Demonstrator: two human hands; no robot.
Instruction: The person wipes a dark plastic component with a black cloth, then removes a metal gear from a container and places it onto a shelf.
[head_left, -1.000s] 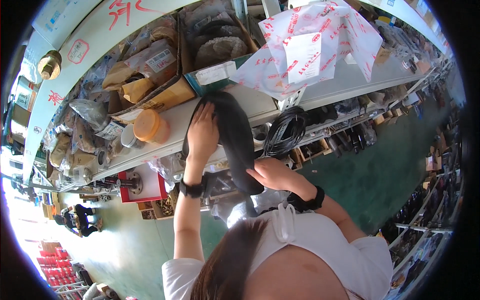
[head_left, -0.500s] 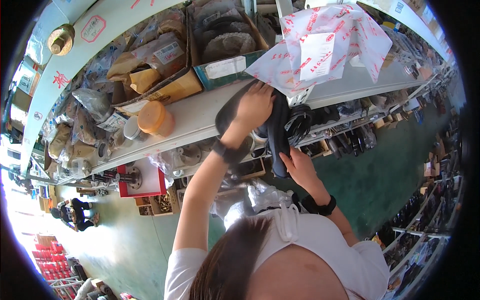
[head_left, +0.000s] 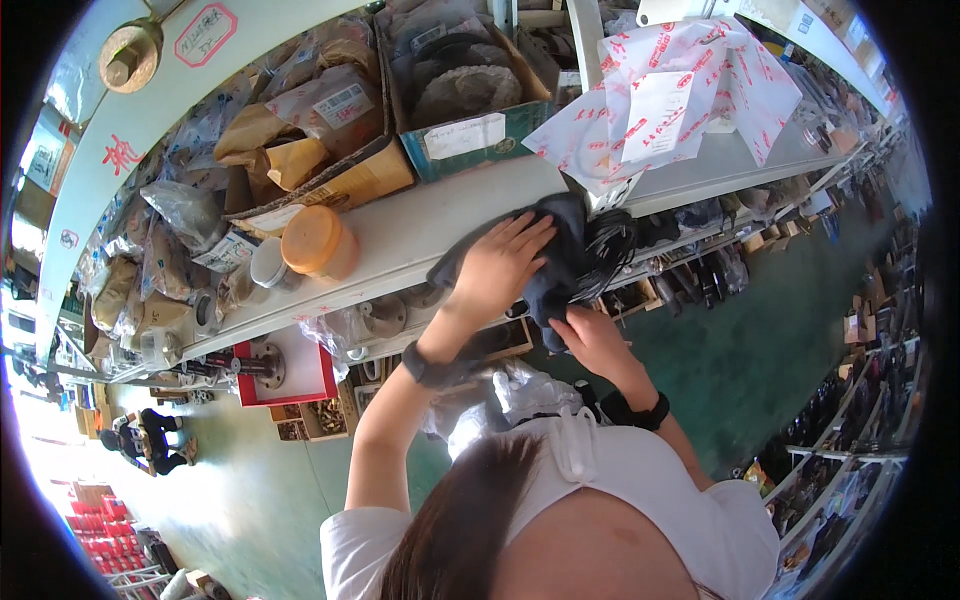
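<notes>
A dark cloth (head_left: 566, 222) lies bunched over the front edge of the grey shelf, part of it hanging down. My left hand (head_left: 503, 262) rests on top of it with the fingers stretched out, pressing it from above. Below the edge, my right hand (head_left: 597, 343) pinches the hanging lower end between thumb and fingers. Beside the cloth, a bundle of thin black cords (head_left: 608, 250) hangs at the shelf front. What lies under the cloth is hidden.
An orange-lidded jar (head_left: 318, 243) and a white-lidded jar (head_left: 270, 262) stand left on the shelf (head_left: 440, 220). Behind are open cardboard boxes (head_left: 465, 137) of parts. White-and-red printed wrapping (head_left: 660, 110) hangs at right. Lower left sits a red-edged tray (head_left: 290, 385); a person (head_left: 150, 440) is farther off.
My left hand has come down toward the shelf's front edge, its fingers more spread. The cloth has gone from a long smooth drape to a crumpled bunch. My right hand still grips its lower end.
</notes>
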